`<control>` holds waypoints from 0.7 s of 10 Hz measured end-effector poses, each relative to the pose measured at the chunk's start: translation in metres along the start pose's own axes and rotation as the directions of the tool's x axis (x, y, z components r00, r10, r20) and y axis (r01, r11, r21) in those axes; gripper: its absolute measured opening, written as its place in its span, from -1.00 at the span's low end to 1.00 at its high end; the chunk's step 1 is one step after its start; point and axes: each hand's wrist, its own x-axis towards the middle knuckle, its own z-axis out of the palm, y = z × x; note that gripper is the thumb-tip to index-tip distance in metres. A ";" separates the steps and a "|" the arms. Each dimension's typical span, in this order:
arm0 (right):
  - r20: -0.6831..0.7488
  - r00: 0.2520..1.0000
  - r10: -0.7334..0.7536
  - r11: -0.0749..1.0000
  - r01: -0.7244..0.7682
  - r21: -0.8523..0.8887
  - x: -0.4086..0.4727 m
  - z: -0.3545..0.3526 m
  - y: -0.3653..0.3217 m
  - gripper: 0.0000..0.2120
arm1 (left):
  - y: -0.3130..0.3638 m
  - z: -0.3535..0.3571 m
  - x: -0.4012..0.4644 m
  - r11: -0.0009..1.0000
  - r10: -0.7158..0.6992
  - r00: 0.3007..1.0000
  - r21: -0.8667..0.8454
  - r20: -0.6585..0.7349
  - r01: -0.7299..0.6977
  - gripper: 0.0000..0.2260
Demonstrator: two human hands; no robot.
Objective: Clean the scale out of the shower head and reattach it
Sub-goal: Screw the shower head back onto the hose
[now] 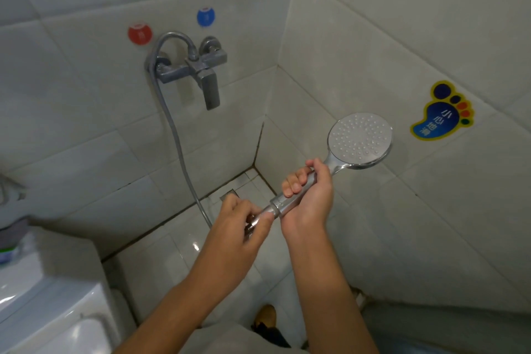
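Right hand: the right hand (309, 198) has all its fingers curled tight round the handle of the shower head (359, 141), fingertips showing on top and thumb up near the neck. Solid full grip.

Left hand: the left hand (244, 223) pinches the hose nut (256, 220) right at the bottom end of the handle, thumb and forefinger closed on it and the other fingers tucked in behind. Can't tell how hard it's squeezing.

Shower head: it's up in the air over the floor in the corner of the stall, tilted so the round face points up toward the camera. The face is pale grey and matte with rows of little rubbery nubs, plus a shiny chrome rim. The handle is chrome too, with a clear-looking section near the base.

Hose: the hose (175, 135) is ribbed metal. It loops up out of the mixer tap (198, 69), drops down the wall and goes behind the left hand.

Tap: boxy, dull chrome, square spout hanging down. There's a red sticker (140, 33) and a blue sticker (205, 17) above it.

Walls: glossy off-white tile with dark grout, and a blue and yellow foot-shaped sticker (441, 113) on the right wall.

Floor: wet, shiny white tile with a small square drain (230, 195) in the corner.
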 end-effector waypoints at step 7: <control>-0.009 1.000 0.004 1.000 -0.004 -0.003 0.001 -0.005 0.000 -0.88 | -0.005 0.004 -0.004 0.999 -0.014 1.000 -0.044 -0.005 0.013 -0.75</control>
